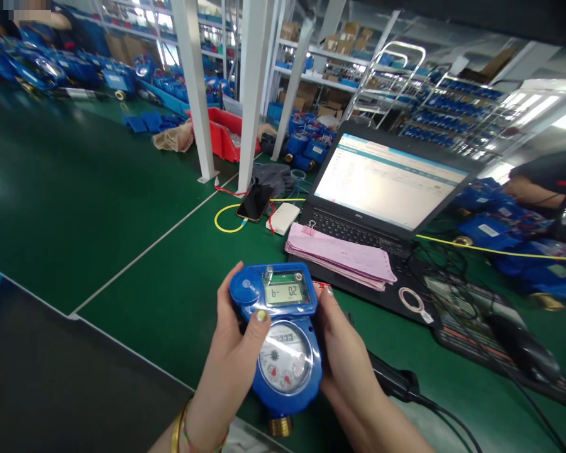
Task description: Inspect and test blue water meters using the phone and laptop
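The left hand (pixel 231 352) is clamped on the blue meter (pixel 311 362), its thumb pressed on the front between the display housing and the dial. The right hand (pixel 346 349) closes on the opposite side, so the meter sits gripped between both palms, on the near side of the laptop (pixel 391 179) and toward its left.

The meter's casing is glossy, bright blue plastic, with a smooth round cap (pixel 246 286) at the upper left. Next to that cap, a clear window covers a grey display (pixel 283 294) with dark characters that look like "b- 02". Below, a round clear cover shows a white dial (pixel 287 358) bearing a counter strip too blurred to read, a dark star-shaped wheel and small red pointers. A threaded brass fitting (pixel 281 426) projects from the lower end.
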The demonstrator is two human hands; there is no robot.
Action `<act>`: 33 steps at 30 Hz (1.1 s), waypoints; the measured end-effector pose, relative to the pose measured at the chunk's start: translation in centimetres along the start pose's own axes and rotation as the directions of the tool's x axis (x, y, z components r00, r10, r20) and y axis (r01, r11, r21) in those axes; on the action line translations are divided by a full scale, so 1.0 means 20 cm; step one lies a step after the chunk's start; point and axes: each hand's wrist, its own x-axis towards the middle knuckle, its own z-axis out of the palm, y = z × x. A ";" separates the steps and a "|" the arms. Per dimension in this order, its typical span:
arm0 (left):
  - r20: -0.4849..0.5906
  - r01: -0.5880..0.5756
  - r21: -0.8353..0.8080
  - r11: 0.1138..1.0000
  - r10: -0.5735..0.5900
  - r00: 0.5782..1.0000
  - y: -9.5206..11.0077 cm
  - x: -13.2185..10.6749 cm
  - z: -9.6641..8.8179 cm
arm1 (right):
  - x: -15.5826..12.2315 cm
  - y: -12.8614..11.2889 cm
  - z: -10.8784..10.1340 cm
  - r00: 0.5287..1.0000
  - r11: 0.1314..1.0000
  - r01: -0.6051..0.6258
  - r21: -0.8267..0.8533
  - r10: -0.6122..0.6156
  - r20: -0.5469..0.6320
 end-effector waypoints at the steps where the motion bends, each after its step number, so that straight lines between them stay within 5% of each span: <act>1: 0.005 -0.010 0.024 1.000 0.010 1.000 0.00 0.00 0.00 | 0.00 0.00 0.01 1.000 1.000 0.002 -0.005 -0.002 0.008; 7: 0.043 -0.091 0.060 0.994 0.089 0.995 -0.01 -0.04 -0.01 | -0.05 0.00 0.05 0.992 0.990 0.116 -0.075 -0.111 0.063; 12: 0.031 -0.141 -0.081 0.987 0.144 0.989 -0.02 -0.15 0.01 | -0.14 0.03 0.00 0.952 0.965 0.255 -0.062 -0.239 0.193; 15: 0.002 -0.192 -0.005 0.981 0.192 0.981 -0.05 -0.21 0.00 | -0.19 0.04 -0.04 0.925 0.954 0.297 -0.044 -0.276 0.262; 21: 0.020 -0.517 0.231 0.824 0.527 0.850 -0.12 -0.27 -0.04 | -0.28 0.04 -0.07 0.879 0.931 0.362 -0.040 -0.327 0.348; 29: 0.025 -0.666 0.257 0.700 0.684 0.729 -0.13 -0.30 0.00 | -0.31 0.03 -0.11 0.837 0.869 0.476 -0.135 -0.400 0.373; 33: -0.037 -0.551 0.301 0.778 0.587 0.809 -0.09 -0.31 0.01 | -0.32 0.03 -0.13 0.829 0.875 0.472 -0.107 -0.399 0.392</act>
